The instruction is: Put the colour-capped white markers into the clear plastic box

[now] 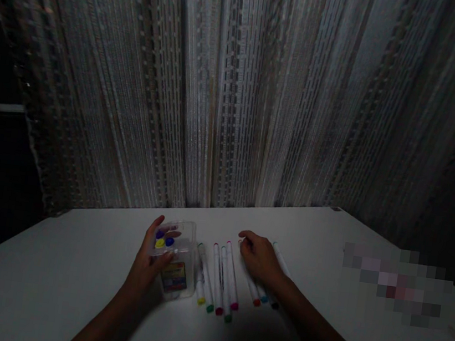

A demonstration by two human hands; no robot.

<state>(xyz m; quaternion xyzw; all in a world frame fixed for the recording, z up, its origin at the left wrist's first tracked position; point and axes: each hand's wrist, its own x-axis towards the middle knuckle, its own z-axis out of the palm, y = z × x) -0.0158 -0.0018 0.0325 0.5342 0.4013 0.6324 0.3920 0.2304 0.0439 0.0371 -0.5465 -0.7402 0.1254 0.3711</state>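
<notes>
The left hand (144,265) grips the clear box (181,253), beside the markers (225,282); the right hand (260,258) curls over some, whether gripping one I cannot tell.

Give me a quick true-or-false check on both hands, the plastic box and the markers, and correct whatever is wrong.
1. The left hand holds the clear plastic box. True.
2. The right hand is gripping the box too. False: the right hand is apart from it, over the markers to the right.
3. Blue and yellow marker ends show inside the box. True.
4. The table is black. False: the table is white.
5. Of the markers on the table, the yellow-capped marker lies nearest the box. True.
6. The orange-capped marker is inside the box. False: it is on the right-hand side, beneath or beside the right hand.
</notes>
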